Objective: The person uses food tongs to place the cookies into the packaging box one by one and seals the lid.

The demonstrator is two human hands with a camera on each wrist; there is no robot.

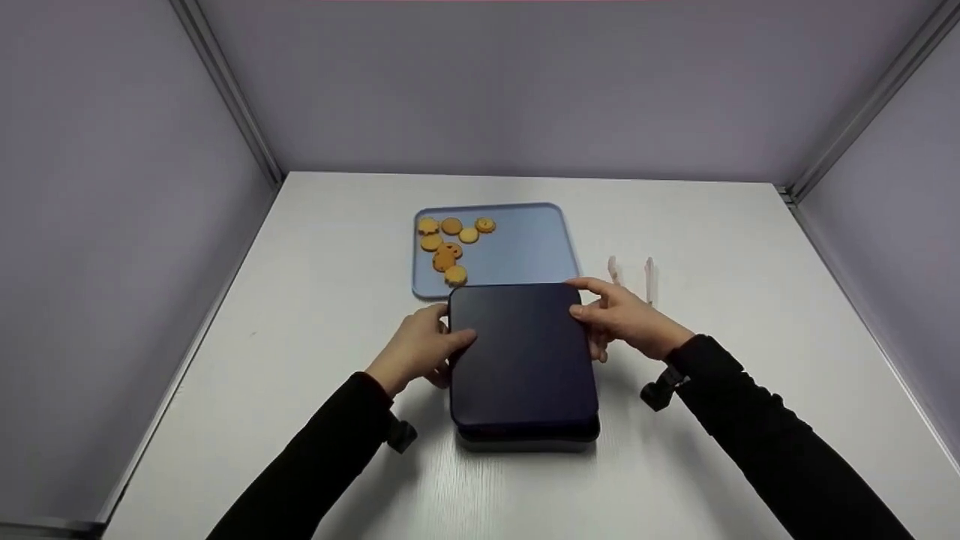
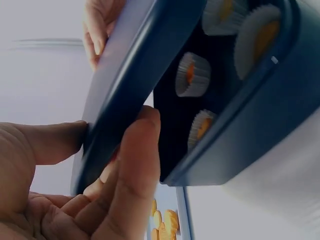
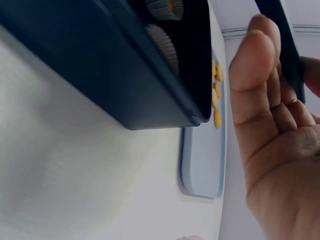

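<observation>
Both hands hold a dark blue tin lid (image 1: 521, 352) above its rectangular tin (image 2: 260, 130). My left hand (image 1: 420, 346) pinches the lid's left edge, thumb on top and fingers beneath. On the opposite edge, my right hand (image 1: 626, 319) grips near the far corner with thumb above. In the left wrist view the lid is tilted up from the tin, and several paper cups (image 2: 194, 75) with orange-yellow pieces show inside. The head view has the lid covering most of the tin. More white paper cups (image 3: 164, 46) appear inside in the right wrist view.
A light blue tray (image 1: 517, 247) lies behind the tin, with several cookies (image 1: 445, 256) on its left side. Clear tongs (image 1: 651, 279) lie right of the tray, partly behind the right hand. Grey partition walls (image 1: 525, 90) surround the white table (image 1: 322, 262).
</observation>
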